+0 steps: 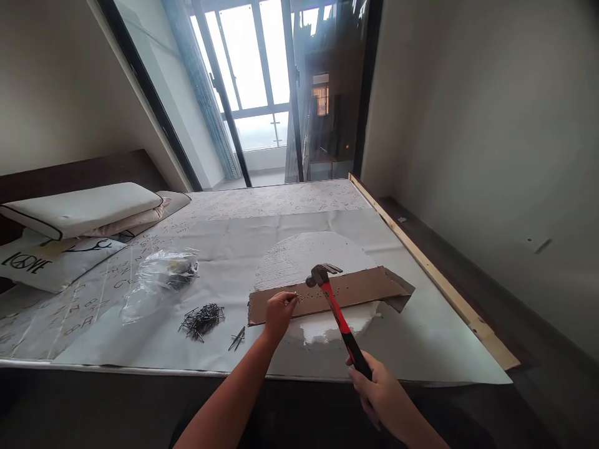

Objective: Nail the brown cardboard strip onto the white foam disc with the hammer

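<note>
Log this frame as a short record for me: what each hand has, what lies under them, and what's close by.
Left hand: fingers pinched against the strip; anything held is too small to tell
Right hand: gripping a red-and-black claw hammer, its steel head above the strip
Strip: long brown cardboard strip
Under strip: round white foam disc
Nearby: loose pile of dark metal nails; crumpled clear plastic bag
</note>
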A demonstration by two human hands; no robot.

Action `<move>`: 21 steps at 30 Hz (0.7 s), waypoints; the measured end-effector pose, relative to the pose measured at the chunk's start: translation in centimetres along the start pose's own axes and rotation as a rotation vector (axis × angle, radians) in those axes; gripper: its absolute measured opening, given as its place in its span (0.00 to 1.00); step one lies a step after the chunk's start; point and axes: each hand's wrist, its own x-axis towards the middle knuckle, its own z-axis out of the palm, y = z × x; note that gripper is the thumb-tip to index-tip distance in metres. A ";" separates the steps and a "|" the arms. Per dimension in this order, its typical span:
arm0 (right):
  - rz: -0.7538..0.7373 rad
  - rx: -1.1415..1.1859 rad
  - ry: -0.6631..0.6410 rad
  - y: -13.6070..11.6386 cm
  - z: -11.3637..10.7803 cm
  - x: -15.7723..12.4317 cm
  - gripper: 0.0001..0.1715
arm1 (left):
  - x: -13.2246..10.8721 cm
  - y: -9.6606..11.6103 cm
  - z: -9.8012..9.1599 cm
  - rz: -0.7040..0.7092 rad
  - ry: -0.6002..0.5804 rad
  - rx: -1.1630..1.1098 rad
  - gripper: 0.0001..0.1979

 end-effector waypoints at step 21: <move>0.042 -0.233 -0.033 -1.0 -0.1 -1.4 0.24 | -0.3 -0.9 0.8 0.094 -0.025 0.032 0.06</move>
